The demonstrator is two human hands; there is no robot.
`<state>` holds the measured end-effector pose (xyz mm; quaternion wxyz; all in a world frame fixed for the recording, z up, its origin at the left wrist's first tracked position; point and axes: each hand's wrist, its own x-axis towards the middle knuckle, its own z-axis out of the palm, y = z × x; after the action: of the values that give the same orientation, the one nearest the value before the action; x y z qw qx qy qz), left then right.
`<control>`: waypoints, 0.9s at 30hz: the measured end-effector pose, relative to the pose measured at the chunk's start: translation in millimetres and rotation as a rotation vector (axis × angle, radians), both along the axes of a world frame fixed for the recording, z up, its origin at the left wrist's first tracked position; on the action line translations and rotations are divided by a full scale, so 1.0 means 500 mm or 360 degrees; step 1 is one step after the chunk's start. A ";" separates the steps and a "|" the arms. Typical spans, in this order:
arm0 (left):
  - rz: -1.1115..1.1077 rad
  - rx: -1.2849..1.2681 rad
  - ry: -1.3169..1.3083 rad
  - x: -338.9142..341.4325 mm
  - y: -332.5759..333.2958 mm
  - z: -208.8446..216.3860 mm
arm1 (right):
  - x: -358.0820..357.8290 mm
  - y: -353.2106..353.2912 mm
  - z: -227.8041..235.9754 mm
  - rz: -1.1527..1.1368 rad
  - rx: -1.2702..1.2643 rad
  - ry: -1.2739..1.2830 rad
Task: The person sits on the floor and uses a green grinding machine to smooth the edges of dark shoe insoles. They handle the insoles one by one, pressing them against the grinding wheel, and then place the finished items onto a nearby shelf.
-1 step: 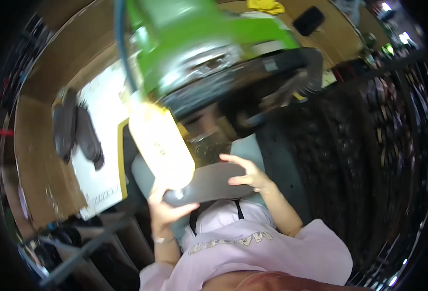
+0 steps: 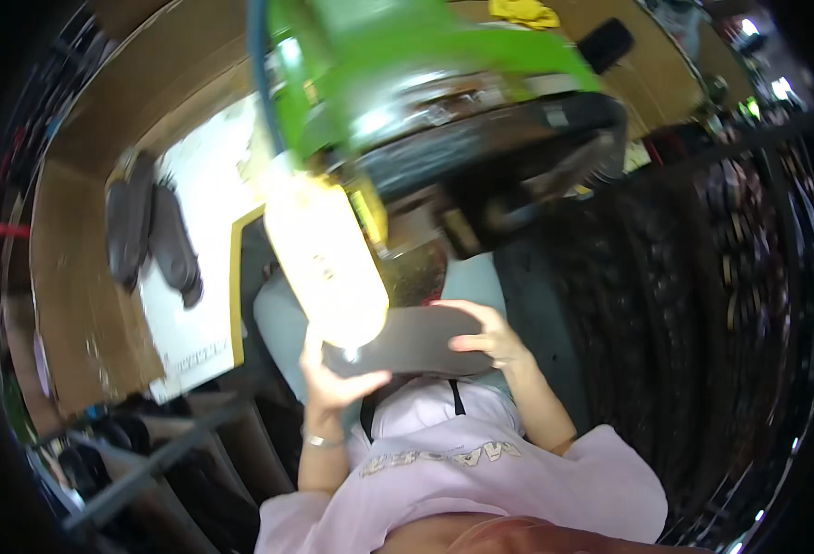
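Note:
A dark grey-brown shoe sole (image 2: 425, 343) lies crosswise in front of my lap, held at both ends. My left hand (image 2: 331, 386) grips its left end, the thumb stretched along the near edge. On the right end is my right hand (image 2: 504, 346), fingers over the far edge and thumb on the upper face. A glaring lamp (image 2: 328, 263) hangs over the sole's left part and hides some of it and some left fingertips. Just beyond stands a green machine (image 2: 462, 69) with a dark lower part, blurred.
Two similar dark soles (image 2: 153, 222) rest on a white board (image 2: 208, 175) inside a cardboard box (image 2: 84, 305) at left. A yellow cloth (image 2: 525, 13) and a dark pad (image 2: 605, 44) lie at the far right. Racks with dark items (image 2: 656, 305) line the right side.
The sole has turned more level, its right end coming down toward me, both hands still on it. The whole view has shifted slightly, so the machine and lamp appear farther right.

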<state>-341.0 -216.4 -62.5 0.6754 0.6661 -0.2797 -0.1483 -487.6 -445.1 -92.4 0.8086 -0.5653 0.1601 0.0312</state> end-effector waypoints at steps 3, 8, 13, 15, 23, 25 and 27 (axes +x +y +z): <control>-0.0019 -0.0554 0.0865 -0.041 -0.133 0.010 | -0.077 0.022 -0.016 -0.0417 0.0165 0.0112; -0.0224 -0.0036 0.0511 -0.060 -0.242 0.046 | -0.081 0.075 -0.029 -0.0668 0.0308 -0.0008; 0.0284 0.0093 -0.0060 -0.003 -0.237 0.051 | -0.040 0.102 -0.041 -0.0436 0.0469 -0.0007; 0.0427 0.0076 0.0061 -0.024 -0.218 0.022 | -0.059 0.096 -0.044 -0.0387 0.0390 0.0000; 0.0522 -0.0146 0.0117 -0.021 -0.189 0.002 | -0.087 -0.056 -0.009 -0.1190 0.0237 -0.0295; 0.0447 -0.0189 0.0174 -0.017 -0.186 0.000 | -0.060 -0.116 0.021 -0.1139 0.0094 -0.0390; 0.0327 -0.0238 0.0242 -0.003 -0.173 -0.002 | -0.010 -0.147 0.066 -0.1118 0.0007 -0.0416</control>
<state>-342.6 -303.0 -63.7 0.7539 0.6259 -0.1685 -0.1071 -492.5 -518.6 -59.4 0.7849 -0.4733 0.2397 -0.3201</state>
